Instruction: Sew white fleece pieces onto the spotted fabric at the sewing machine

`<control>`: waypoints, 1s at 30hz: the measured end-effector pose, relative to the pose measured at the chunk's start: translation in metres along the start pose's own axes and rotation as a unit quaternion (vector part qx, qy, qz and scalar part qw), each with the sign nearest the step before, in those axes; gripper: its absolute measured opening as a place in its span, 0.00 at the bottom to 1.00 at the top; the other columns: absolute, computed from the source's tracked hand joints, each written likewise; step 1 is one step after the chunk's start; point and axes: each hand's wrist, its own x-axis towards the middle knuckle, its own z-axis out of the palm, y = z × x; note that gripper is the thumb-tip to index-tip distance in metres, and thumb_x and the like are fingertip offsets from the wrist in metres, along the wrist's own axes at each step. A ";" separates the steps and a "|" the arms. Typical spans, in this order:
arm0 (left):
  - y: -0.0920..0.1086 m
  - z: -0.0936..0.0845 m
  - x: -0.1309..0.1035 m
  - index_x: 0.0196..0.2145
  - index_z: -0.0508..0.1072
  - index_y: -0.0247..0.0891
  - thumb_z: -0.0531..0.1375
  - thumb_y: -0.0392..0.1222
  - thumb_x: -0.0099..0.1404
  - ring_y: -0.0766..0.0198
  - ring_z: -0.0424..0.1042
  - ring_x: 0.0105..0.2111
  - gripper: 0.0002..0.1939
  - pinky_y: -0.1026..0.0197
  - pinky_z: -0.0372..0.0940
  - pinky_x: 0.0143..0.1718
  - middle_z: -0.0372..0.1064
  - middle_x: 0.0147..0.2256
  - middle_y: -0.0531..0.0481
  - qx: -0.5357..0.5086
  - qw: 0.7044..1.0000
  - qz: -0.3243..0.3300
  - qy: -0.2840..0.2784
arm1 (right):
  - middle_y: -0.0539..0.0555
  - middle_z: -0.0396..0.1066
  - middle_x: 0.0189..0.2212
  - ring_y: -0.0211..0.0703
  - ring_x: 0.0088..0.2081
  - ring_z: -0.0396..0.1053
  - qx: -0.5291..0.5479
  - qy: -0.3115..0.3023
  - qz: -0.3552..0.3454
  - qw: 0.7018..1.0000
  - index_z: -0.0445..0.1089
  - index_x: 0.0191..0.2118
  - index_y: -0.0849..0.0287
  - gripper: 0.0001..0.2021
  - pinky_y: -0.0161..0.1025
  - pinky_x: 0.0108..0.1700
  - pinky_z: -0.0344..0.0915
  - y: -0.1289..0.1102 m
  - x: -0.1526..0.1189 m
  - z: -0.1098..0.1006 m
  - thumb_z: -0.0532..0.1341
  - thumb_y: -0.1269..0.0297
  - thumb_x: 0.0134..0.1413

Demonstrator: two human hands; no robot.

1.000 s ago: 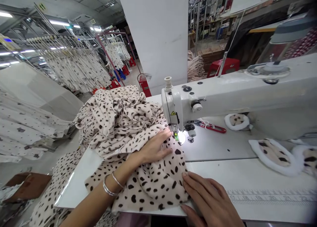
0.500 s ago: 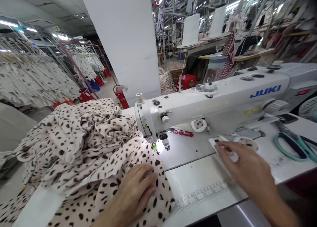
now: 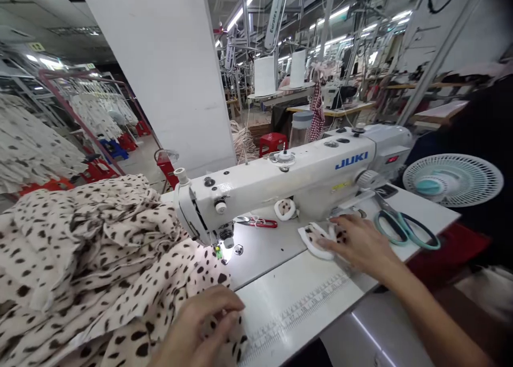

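Note:
Cream fabric with dark spots [image 3: 132,271] lies heaped on the left and runs under the needle area of the white sewing machine [image 3: 256,182]. My left hand [image 3: 204,324] is bent over its near right edge, thumb and forefinger drawn together on the cloth. Over at the right, my right hand [image 3: 356,247] reaches across the machine bed, thumb and fingers apart. Between them shows a small spotted piece with white edging [image 3: 340,233]. Just left of the thumb lies a similar curved white-edged piece [image 3: 315,244]. Another small rounded piece [image 3: 285,209] sits by the machine's base.
Red thread snips [image 3: 262,223] lie behind the needle. Teal-handled scissors [image 3: 404,231] rest at the table's right, near a white fan [image 3: 452,180]. A printed ruler [image 3: 296,313] runs along the front edge. A white pillar [image 3: 160,78] stands behind the machine.
The view has turned right, bringing the whole fan into sight. My right hand has shifted from the nearer white-edged piece to the one beyond it. My left hand's fingers have curled together.

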 end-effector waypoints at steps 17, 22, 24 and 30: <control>0.022 0.068 0.092 0.39 0.69 0.36 0.66 0.40 0.48 0.58 0.67 0.28 0.19 0.63 0.55 0.24 0.67 0.32 0.47 -0.051 0.944 -0.324 0.041 | 0.61 0.66 0.55 0.53 0.57 0.65 0.362 -0.152 -0.059 0.918 0.73 0.49 0.54 0.19 0.51 0.57 0.64 -0.049 -0.038 0.030 0.58 0.52 0.56; 0.025 0.067 0.084 0.34 0.71 0.36 0.63 0.40 0.53 0.59 0.69 0.30 0.10 0.63 0.59 0.28 0.69 0.31 0.50 -0.129 0.956 -0.263 0.011 | 0.60 0.72 0.50 0.52 0.49 0.72 0.432 -0.196 0.025 0.880 0.69 0.55 0.57 0.27 0.49 0.51 0.69 -0.032 -0.030 0.022 0.63 0.51 0.50; 0.026 0.066 0.082 0.38 0.71 0.35 0.64 0.39 0.54 0.58 0.71 0.35 0.12 0.61 0.63 0.33 0.71 0.35 0.48 -0.209 0.947 -0.243 0.014 | 0.60 0.74 0.47 0.52 0.47 0.73 0.462 -0.214 0.049 0.859 0.71 0.53 0.58 0.28 0.47 0.48 0.71 -0.037 -0.031 0.019 0.65 0.48 0.49; 0.017 0.068 0.078 0.47 0.65 0.36 0.64 0.39 0.60 0.54 0.76 0.37 0.19 0.53 0.70 0.38 0.71 0.44 0.38 -0.410 0.865 -0.287 0.050 | 0.60 0.78 0.38 0.51 0.39 0.75 0.512 -0.178 0.113 0.833 0.75 0.45 0.60 0.29 0.42 0.40 0.73 -0.044 -0.019 0.001 0.67 0.42 0.42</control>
